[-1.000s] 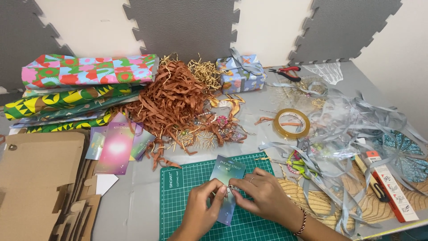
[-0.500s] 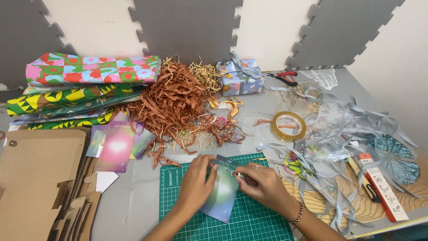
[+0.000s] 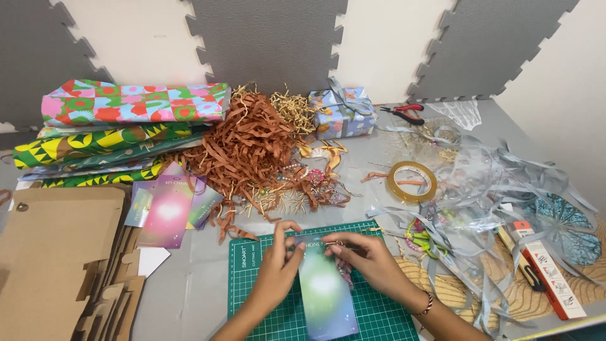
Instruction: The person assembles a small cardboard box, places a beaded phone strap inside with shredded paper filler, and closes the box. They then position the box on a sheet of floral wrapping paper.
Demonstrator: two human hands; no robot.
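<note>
A tall glossy card with a green-to-purple glow lies upright on the green cutting mat. My left hand pinches the card's top left edge. My right hand holds its top right, fingers closed on a small beaded charm or trinket against the card. A bracelet sits on my right wrist.
Shredded brown paper, folded patterned wrapping sheets, a wrapped gift box, red pliers, a tape roll, tangled silver ribbon, flat cardboard boxes, spare glossy cards, and a box cutter package surround the mat.
The card went from tilted and lifted in both hands to lying flat and upright on the mat. Both hands shifted up to its top edge.
</note>
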